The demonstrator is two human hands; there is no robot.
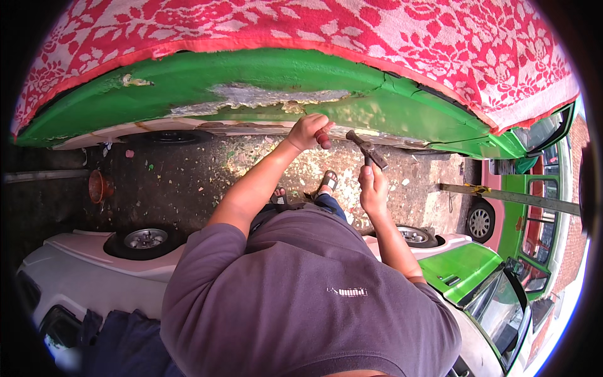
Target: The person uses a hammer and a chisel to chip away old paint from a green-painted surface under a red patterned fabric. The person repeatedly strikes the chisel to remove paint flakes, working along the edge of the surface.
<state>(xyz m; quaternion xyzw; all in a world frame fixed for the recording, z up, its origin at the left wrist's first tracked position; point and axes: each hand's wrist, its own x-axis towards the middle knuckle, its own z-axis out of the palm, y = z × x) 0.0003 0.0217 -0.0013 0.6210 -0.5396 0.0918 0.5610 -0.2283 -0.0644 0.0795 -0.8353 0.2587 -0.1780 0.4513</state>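
My left hand [308, 132] is closed around the reddish handle of a hand tool [323, 138], close to the lower side of a green vehicle body panel [188, 85]. The tool's working end is hidden, so its kind cannot be told. In my right hand [374, 191] is a hammer [367, 150], its metal head raised just to the right of the left hand and apart from it. Above the left hand, a rough grey patch with broken edges [264, 96] shows where the green paint is gone. A red and white floral cloth [306, 23] lies over the vehicle's upper part.
Paint flakes litter the ground [235, 165] around my sandalled feet. An orange bucket [100, 186] stands at the left. Behind me is a white, pink and green vehicle [118, 278]. A post with yellow binding [513, 198] and another green vehicle [511, 221] are at the right.
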